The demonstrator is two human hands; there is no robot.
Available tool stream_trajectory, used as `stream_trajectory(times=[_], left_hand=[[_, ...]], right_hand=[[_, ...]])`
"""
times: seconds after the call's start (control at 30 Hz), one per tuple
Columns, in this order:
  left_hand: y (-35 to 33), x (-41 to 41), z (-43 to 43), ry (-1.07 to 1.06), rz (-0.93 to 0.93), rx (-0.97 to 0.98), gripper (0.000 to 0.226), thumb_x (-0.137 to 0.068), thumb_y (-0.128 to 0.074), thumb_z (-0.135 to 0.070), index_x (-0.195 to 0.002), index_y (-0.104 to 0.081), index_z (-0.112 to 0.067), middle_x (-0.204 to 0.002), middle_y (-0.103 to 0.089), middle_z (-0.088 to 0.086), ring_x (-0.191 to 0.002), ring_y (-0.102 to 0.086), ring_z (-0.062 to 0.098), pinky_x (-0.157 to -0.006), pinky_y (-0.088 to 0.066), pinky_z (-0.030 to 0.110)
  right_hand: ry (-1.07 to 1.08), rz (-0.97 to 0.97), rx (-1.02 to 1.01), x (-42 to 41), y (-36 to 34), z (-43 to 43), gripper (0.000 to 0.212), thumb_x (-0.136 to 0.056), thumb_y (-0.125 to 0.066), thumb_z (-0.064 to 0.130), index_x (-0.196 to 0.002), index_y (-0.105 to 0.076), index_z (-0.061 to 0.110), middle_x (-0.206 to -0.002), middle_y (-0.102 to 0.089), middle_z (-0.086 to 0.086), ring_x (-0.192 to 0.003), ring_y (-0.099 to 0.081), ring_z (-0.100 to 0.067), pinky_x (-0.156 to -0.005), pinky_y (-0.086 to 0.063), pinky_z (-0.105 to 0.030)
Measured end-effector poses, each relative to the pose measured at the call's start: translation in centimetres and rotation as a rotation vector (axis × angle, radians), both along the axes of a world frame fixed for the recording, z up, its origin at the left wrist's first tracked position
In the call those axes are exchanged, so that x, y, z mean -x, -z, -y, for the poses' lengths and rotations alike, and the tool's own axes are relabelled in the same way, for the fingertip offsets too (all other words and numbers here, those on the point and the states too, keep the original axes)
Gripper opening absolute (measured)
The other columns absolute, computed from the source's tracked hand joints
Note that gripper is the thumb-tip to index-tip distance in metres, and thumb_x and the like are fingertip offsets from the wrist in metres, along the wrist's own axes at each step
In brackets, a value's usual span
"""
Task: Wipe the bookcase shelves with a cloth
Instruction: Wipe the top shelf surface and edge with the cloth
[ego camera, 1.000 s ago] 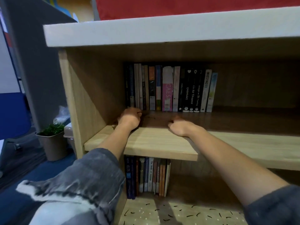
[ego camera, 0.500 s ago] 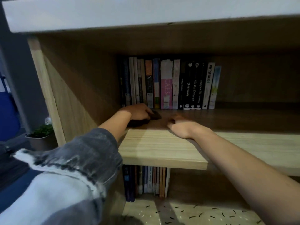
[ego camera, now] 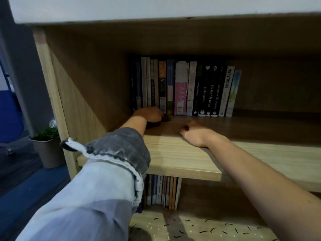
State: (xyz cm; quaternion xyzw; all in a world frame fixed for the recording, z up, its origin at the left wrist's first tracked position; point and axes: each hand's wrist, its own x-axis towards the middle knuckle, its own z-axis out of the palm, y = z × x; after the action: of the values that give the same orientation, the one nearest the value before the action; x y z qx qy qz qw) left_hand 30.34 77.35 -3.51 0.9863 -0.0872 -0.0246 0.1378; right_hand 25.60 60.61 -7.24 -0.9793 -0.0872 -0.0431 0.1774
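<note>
Wooden shelf (ego camera: 182, 159): left hand (ego camera: 147, 115) grips a dark cloth (ego camera: 165, 118) deep inside, at 10 o'clock from the right hand (ego camera: 194, 134), which rests there with fingers curled, empty. Books (ego camera: 182, 87) stand at 12 o'clock.

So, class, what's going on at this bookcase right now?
A person is wiping a shelf of the bookcase. The left hand grips a dark cloth against the board near the left wall, just in front of the row of books. The right hand rests on the same shelf beside it.
</note>
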Motion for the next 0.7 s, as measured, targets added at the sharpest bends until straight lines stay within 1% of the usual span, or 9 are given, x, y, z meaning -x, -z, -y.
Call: stream_trajectory(times=[0.13, 0.23, 0.33, 0.4, 0.47, 0.5, 0.53, 0.6, 0.7], left_hand=[[-0.3, 0.9, 0.4, 0.076, -0.015, 0.044, 0.042, -0.095, -0.044, -0.009, -0.132, -0.052, -0.027, -0.140, -0.046, 0.002, -0.121, -0.045, 0.021, -0.098, -0.036, 0.028], [-0.5, 2.4, 0.9, 0.131, -0.028, 0.090, 0.040, -0.096, -0.043, -0.009, -0.129, -0.055, -0.028, -0.137, -0.048, -0.001, -0.120, -0.046, 0.019, -0.091, -0.034, 0.022], [-0.2, 4.6, 1.5, 0.157, -0.017, 0.091, 0.040, -0.097, -0.041, -0.008, -0.128, -0.056, -0.029, -0.136, -0.050, -0.002, -0.117, -0.047, 0.019, -0.086, -0.033, 0.021], [-0.1, 6.6, 1.6, 0.164, 0.012, 0.096, 0.039, -0.096, -0.041, -0.007, -0.128, -0.056, -0.024, -0.134, -0.051, 0.001, -0.117, -0.047, 0.021, -0.088, -0.034, 0.022], [0.1, 9.2, 1.6, 0.161, 0.041, 0.124, 0.038, -0.095, -0.042, -0.009, -0.128, -0.056, -0.022, -0.131, -0.053, 0.004, -0.117, -0.047, 0.021, -0.091, -0.034, 0.025], [0.4, 10.6, 1.6, 0.179, 0.051, 0.134, 0.037, -0.095, -0.042, -0.010, -0.126, -0.058, -0.022, -0.129, -0.055, 0.004, -0.115, -0.049, 0.021, -0.090, -0.034, 0.025], [0.6, 11.7, 1.8, 0.200, 0.071, 0.133, 0.036, -0.095, -0.042, -0.010, -0.124, -0.059, -0.023, -0.126, -0.056, 0.004, -0.112, -0.050, 0.020, -0.087, -0.035, 0.025], [1.3, 14.4, 1.8, 0.221, 0.146, 0.117, 0.032, -0.095, -0.043, -0.013, -0.121, -0.060, -0.023, -0.123, -0.058, 0.004, -0.109, -0.054, 0.020, -0.085, -0.039, 0.027], [2.1, 17.8, 1.5, 0.270, 0.265, 0.154, 0.028, -0.096, -0.046, -0.015, -0.118, -0.061, -0.022, -0.122, -0.059, 0.004, -0.109, -0.054, 0.019, -0.087, -0.040, 0.028]], right_hand=[[-0.011, 0.000, -0.039, 0.1, -0.2, 0.0, 0.040, -0.093, -0.042, 0.037, -0.123, -0.056, 0.014, -0.126, -0.056, -0.009, -0.109, -0.054, -0.027, -0.095, -0.044, -0.039], [-0.020, 0.011, -0.071, -0.1, -0.4, 0.2, 0.030, -0.094, -0.041, 0.028, -0.108, -0.062, 0.014, -0.111, -0.061, -0.009, -0.093, -0.057, -0.024, -0.085, -0.048, -0.036], [0.037, 0.024, -0.110, 0.3, -0.5, 0.5, 0.024, -0.094, -0.040, 0.020, -0.100, -0.058, 0.007, -0.106, -0.059, -0.014, -0.084, -0.053, -0.024, -0.069, -0.041, -0.029], [0.075, 0.063, -0.122, 1.1, -0.9, 0.4, 0.020, -0.094, -0.041, 0.015, -0.099, -0.057, 0.005, -0.104, -0.057, -0.016, -0.080, -0.053, -0.025, -0.063, -0.039, -0.028], [0.122, 0.139, -0.124, 2.3, -1.4, 0.1, 0.025, -0.091, -0.044, 0.009, -0.111, -0.058, 0.002, -0.112, -0.055, -0.017, -0.090, -0.055, -0.030, -0.069, -0.042, -0.029], [0.145, 0.183, -0.137, 3.0, -1.6, 0.1, 0.028, -0.090, -0.045, 0.007, -0.114, -0.058, 0.003, -0.116, -0.054, -0.017, -0.097, -0.055, -0.032, -0.072, -0.043, -0.030], [0.166, 0.235, -0.160, 3.4, -1.7, 0.2, 0.029, -0.089, -0.045, 0.006, -0.114, -0.059, 0.004, -0.117, -0.055, -0.017, -0.100, -0.055, -0.033, -0.075, -0.045, -0.032], [0.173, 0.291, -0.162, 5.2, -1.7, 0.3, 0.024, -0.091, -0.043, 0.012, -0.107, -0.059, 0.005, -0.112, -0.059, -0.016, -0.097, -0.057, -0.032, -0.077, -0.047, -0.034], [0.096, 0.284, -0.098, 8.1, -1.0, 0.6, 0.026, -0.092, -0.043, 0.021, -0.106, -0.063, 0.011, -0.112, -0.062, -0.012, -0.101, -0.058, -0.030, -0.083, -0.049, -0.037]])
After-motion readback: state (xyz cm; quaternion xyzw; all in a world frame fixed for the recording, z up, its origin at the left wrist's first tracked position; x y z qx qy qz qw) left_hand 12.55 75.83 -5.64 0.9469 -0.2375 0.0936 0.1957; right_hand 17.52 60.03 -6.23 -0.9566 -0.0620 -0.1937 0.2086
